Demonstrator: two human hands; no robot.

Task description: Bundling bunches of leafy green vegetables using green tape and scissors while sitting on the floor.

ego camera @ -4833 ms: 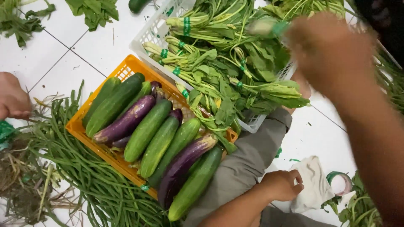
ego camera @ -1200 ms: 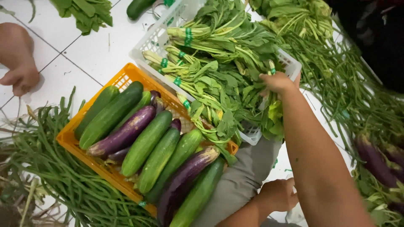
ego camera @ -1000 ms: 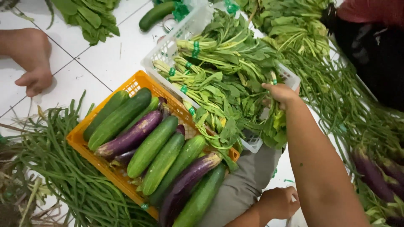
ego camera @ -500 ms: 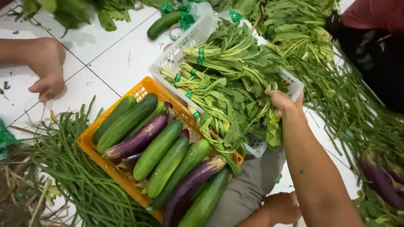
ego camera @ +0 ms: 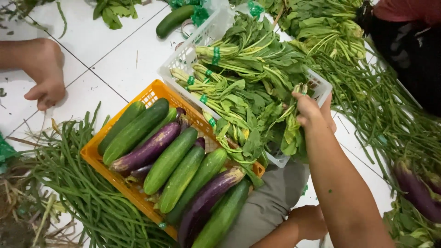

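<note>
Orange plastic crate [ego camera: 151, 94] of cucumbers and eggplants sits just left of white plastic basket [ego camera: 183, 57]. Right hand [ego camera: 308, 109] pinches limp leafy greens bundle [ego camera: 290, 133] at basket's edge; left hand [ego camera: 308, 221] below, grip unclear.

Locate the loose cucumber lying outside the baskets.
In the head view, the loose cucumber lies on the white tiled floor at top centre, just left of the white basket holding leafy greens.

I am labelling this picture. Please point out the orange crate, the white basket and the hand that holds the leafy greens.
orange crate [ego camera: 151, 94]: head view, bare top corner of its rim.
white basket [ego camera: 183, 57]: head view, its left mesh wall.
right hand [ego camera: 308, 109]: head view, back of the hand.
</note>
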